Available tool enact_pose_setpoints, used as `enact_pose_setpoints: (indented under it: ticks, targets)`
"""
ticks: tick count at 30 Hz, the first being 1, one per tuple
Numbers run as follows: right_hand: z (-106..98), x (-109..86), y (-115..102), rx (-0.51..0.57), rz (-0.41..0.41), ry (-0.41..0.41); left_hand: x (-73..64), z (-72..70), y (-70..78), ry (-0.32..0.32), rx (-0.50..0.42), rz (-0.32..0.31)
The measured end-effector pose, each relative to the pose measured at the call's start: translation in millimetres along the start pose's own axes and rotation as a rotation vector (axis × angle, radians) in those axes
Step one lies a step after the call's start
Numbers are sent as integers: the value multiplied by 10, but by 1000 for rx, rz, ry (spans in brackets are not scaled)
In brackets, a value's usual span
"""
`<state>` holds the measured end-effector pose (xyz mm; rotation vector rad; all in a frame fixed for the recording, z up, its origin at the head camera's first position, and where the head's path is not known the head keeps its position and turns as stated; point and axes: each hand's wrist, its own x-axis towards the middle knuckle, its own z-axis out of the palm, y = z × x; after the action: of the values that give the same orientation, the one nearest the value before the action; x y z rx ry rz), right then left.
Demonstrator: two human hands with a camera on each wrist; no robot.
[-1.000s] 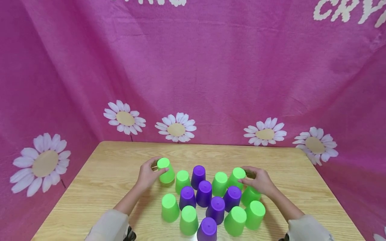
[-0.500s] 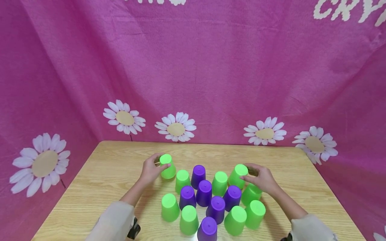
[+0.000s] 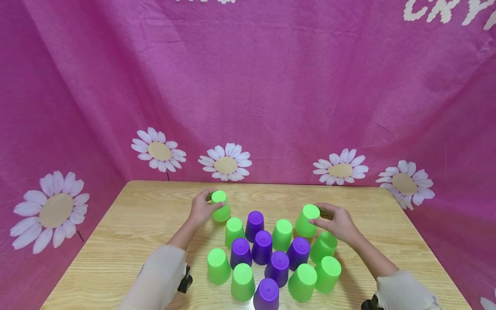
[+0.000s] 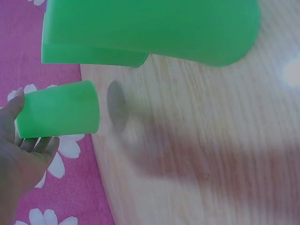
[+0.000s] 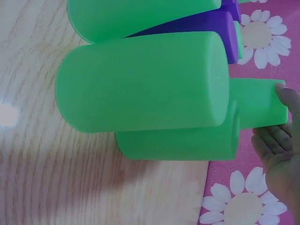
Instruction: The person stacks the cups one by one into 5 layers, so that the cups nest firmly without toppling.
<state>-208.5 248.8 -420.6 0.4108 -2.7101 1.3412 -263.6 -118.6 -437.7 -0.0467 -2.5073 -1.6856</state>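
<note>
My left hand (image 3: 201, 209) grips an upside-down green cup (image 3: 221, 207) at the far left of the group, thumb on one side and fingers on the other. In the left wrist view this held cup (image 4: 61, 110) hangs above the table, its shadow apart from its rim. My right hand (image 3: 338, 222) pinches another upside-down green cup (image 3: 306, 224) near the back right. The right wrist view shows this cup (image 5: 262, 101) partly hidden behind nearer green cups (image 5: 145, 82). Purple cups (image 3: 262, 248) stand upside down among the other green cups (image 3: 243, 282).
The group of cups stands on a wood-grain table (image 3: 128, 241), close to the front middle. A pink cloth (image 3: 248, 94) with daisy prints hangs behind and beside the table. Dark wrist devices (image 3: 185, 280) show at the sleeves.
My left hand has carried its green cup away from me and slightly to the right. The right hand has raised its green cup and moved slightly forward. The standing cups have stayed put.
</note>
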Motion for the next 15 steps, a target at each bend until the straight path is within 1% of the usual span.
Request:
enact_pose_setpoints:
  ticks: [5, 8, 12, 15]
  targets:
    - [5, 26, -12, -3, 8, 4, 70, 74, 40, -15, 36, 14]
    - [21, 43, -7, 3, 15, 5, 106, 136, 58, -32, 73, 28]
    - [50, 60, -7, 8, 16, 9, 130, 216, 76, -64, 109, 47]
    - [72, 84, -32, 0, 12, 12, 137, 261, 78, -76, 125, 58]
